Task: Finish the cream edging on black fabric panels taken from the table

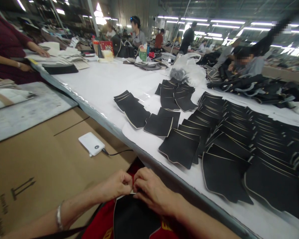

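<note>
A black leather-like piece (134, 217) with a pale edge lies over my lap, on red cloth. At its top edge my left hand (119, 184) is closed in a pinch. Right beside it, my right hand (153, 189) has its fingers bent together on the same edge. The two hands nearly touch, and a small pale bit shows between the fingertips. Just beyond them, on the white table (99, 89), similar black pieces (180, 146) lie in overlapping rows that run off to the right.
To the left is a cardboard surface (47, 156) with a white power bank (91, 143) and its black cable. A clear plastic bag (189, 69) and a heap of black bags (256, 88) lie further back. One person's hand (41, 50) rests by stacked pale sheets (62, 56); other people work behind.
</note>
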A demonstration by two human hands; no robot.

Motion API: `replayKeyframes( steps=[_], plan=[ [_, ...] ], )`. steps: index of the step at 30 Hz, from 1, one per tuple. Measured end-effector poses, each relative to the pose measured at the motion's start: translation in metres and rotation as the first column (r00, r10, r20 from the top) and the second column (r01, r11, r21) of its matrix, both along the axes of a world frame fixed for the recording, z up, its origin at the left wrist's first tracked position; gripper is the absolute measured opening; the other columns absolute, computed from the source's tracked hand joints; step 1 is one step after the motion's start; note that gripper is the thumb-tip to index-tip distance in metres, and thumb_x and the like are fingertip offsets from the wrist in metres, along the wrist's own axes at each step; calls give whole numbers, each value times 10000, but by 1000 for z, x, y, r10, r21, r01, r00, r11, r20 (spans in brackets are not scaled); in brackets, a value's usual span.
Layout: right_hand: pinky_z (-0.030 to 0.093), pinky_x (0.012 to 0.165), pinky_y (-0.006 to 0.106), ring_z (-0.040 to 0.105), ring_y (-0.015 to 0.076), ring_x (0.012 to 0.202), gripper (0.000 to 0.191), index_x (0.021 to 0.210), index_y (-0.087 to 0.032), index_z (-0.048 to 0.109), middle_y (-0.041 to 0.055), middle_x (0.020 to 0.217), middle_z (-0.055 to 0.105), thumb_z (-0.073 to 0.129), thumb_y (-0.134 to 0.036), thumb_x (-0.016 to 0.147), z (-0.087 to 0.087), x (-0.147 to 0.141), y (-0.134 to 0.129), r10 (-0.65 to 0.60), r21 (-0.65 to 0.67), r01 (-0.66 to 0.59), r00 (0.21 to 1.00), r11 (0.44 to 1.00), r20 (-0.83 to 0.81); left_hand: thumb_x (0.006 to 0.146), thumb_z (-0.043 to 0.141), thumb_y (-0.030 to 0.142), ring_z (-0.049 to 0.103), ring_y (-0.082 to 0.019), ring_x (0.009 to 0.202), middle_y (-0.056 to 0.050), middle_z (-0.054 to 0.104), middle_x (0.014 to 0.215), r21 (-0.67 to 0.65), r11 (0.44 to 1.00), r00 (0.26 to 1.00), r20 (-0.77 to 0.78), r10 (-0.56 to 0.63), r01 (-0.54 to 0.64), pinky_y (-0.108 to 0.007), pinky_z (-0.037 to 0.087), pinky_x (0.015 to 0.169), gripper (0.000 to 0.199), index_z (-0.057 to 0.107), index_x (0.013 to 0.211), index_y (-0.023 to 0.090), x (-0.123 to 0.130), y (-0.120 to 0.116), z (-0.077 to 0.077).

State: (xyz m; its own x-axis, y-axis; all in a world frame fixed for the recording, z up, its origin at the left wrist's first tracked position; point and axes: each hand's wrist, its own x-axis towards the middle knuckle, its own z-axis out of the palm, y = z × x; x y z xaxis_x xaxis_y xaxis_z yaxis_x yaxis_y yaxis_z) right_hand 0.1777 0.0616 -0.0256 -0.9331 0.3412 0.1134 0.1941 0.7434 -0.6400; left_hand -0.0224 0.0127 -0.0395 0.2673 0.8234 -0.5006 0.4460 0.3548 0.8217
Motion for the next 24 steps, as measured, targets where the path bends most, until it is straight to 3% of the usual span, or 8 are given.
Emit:
replayKeyframes(
  steps=[4, 7, 10, 13, 16, 19, 21, 24],
  plan=[
    [412, 870, 325, 494, 193, 956, 159, 856, -188, 484, 50, 1010, 557, 640, -156, 852, 18, 4, -20, -16, -46, 19, 998, 999, 68, 582, 451, 272, 347, -98, 417, 52, 393, 453, -25, 999, 995, -99, 20, -23, -203, 211, 401, 130, 519, 581, 162, -7, 2, -13],
    [347, 1036, 385, 498, 192, 986, 130, 885, -194, 473, 44, 1025, 560, 596, -151, 871, 27, 9, -28, -10, -51, 13, 998, 999, 61, 619, 456, 294, 378, -117, 378, 50, 399, 427, -55, 998, 995, -104, 7, -13, -207, 251, 368, 144, 523, 600, 169, -7, 4, -14],
    [171, 1168, 453, 504, 192, 1049, 91, 935, -192, 471, 54, 1072, 562, 525, -127, 902, 20, 12, -24, -83, -22, 85, 994, 996, 69, 725, 513, 366, 412, -110, 463, 44, 425, 519, 11, 1000, 998, -57, -19, 20, -200, 303, 426, 232, 569, 659, 151, -6, 3, -6],
    [192, 1173, 439, 500, 197, 1093, 108, 986, -183, 465, 81, 1134, 555, 489, -107, 912, 6, 14, -19, -146, -40, 149, 987, 988, 70, 879, 422, 489, 469, -123, 564, 13, 511, 650, 88, 996, 999, 37, -34, 30, -207, 372, 508, 420, 631, 800, 132, -8, -5, 2],
    [275, 1133, 438, 528, 197, 1026, 66, 990, -182, 477, 72, 1063, 582, 470, -139, 941, -3, 13, -19, -153, -83, 161, 984, 984, 92, 878, 506, 463, 542, -150, 680, -10, 614, 760, 106, 992, 998, 13, -65, 64, -212, 408, 595, 373, 679, 904, 133, -11, -18, 9],
    [437, 936, 392, 541, 198, 895, 32, 945, -189, 494, 53, 948, 595, 468, -190, 962, -4, 11, -20, -161, -112, 178, 976, 978, 144, 810, 618, 323, 582, -162, 738, -6, 664, 793, 114, 990, 992, -99, -77, 88, -207, 407, 647, 213, 714, 885, 149, -9, -28, 14],
    [457, 799, 337, 535, 191, 837, 60, 920, -192, 498, 46, 913, 596, 465, -207, 969, -2, 10, -20, -168, -121, 189, 972, 974, 166, 856, 574, 297, 601, -162, 755, -9, 677, 802, 182, 977, 981, -179, -74, 107, -208, 406, 677, 201, 722, 849, 161, -5, -31, 16],
    [432, 743, 309, 534, 185, 809, 68, 914, -189, 499, 42, 895, 601, 468, -212, 971, -2, 10, -18, -177, -111, 200, 966, 973, 188, 925, 508, 319, 620, -161, 776, -11, 684, 818, 258, 953, 966, -241, -95, 158, -210, 399, 692, 265, 724, 856, 184, -1, -33, 16]
  ],
)
